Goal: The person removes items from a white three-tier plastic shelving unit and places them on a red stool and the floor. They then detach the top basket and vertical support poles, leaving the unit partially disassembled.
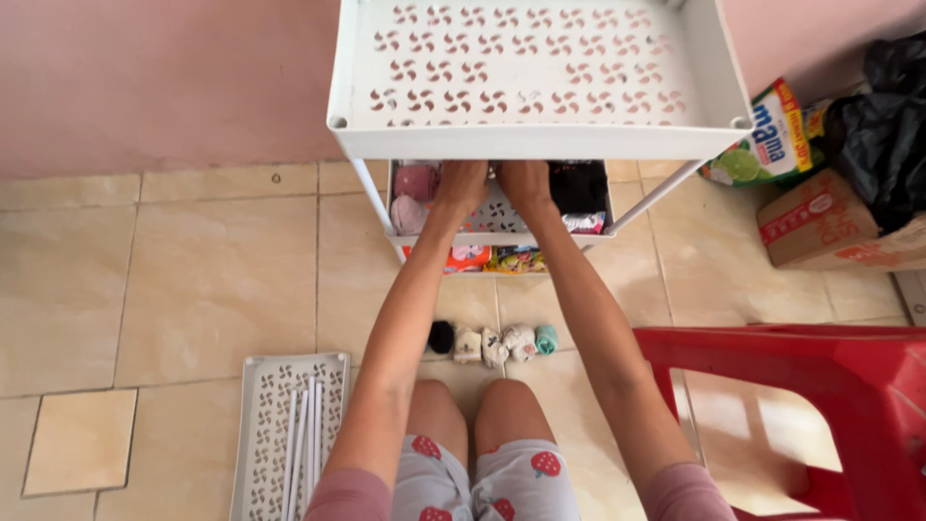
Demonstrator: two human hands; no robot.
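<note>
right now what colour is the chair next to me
Red; the chair shows best in the head view.

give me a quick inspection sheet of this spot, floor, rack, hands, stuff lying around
surface: beige tiled floor, bare in the patches shown
job's things: white plastic rack with a perforated top tray; middle shelf holds pink rolled items at its left, dark and light folded fabric at its right
clutter: row of small rolled socks on the floor; spare tray with white poles lying on it
grippers: left hand and right hand side by side inside the middle shelf; grip hidden
cables: nothing seen
surroundings: pink wall, red plastic chair, cardboard box, black bag
</note>
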